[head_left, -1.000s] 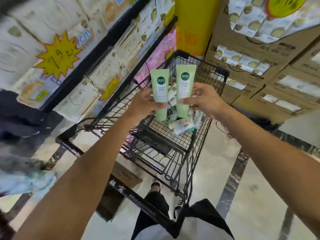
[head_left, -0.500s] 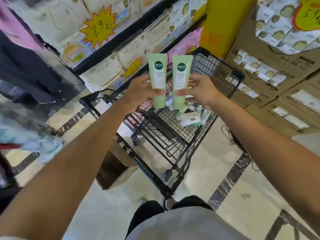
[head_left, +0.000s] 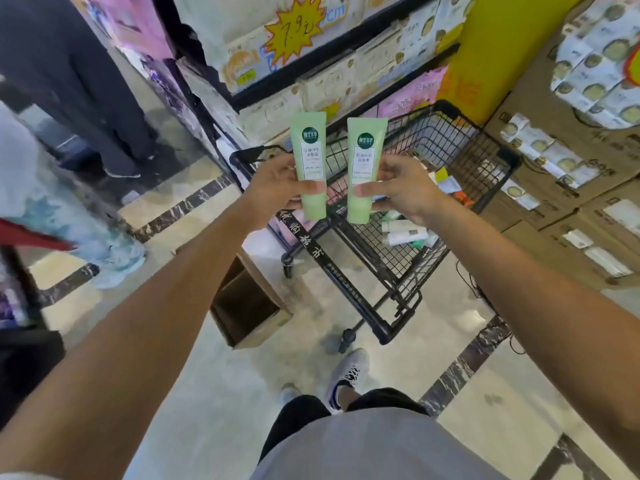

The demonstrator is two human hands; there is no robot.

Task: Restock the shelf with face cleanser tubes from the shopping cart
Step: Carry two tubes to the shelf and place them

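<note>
My left hand (head_left: 273, 188) grips a light green face cleanser tube (head_left: 309, 157) held upright, cap end down. My right hand (head_left: 401, 188) grips a second, matching green tube (head_left: 363, 161) beside it, a small gap between the two. Both tubes are held up in front of the black wire shopping cart (head_left: 398, 271), above its handle end. A few white tubes (head_left: 403, 232) lie in the cart basket. A shelf (head_left: 346, 77) with white boxed goods and a yellow price star stands behind the cart.
An open cardboard box (head_left: 249, 303) sits on the floor left of the cart. Stacked brown cartons (head_left: 561, 188) line the right side. A yellow pillar (head_left: 491, 53) rises at the back. A person in dark clothes (head_left: 79, 84) stands at the upper left. My shoes (head_left: 346, 375) are below.
The view has swung to the left, so the cart now sits to the right and lower. Both hands still hold their tubes, now a little farther apart.
</note>
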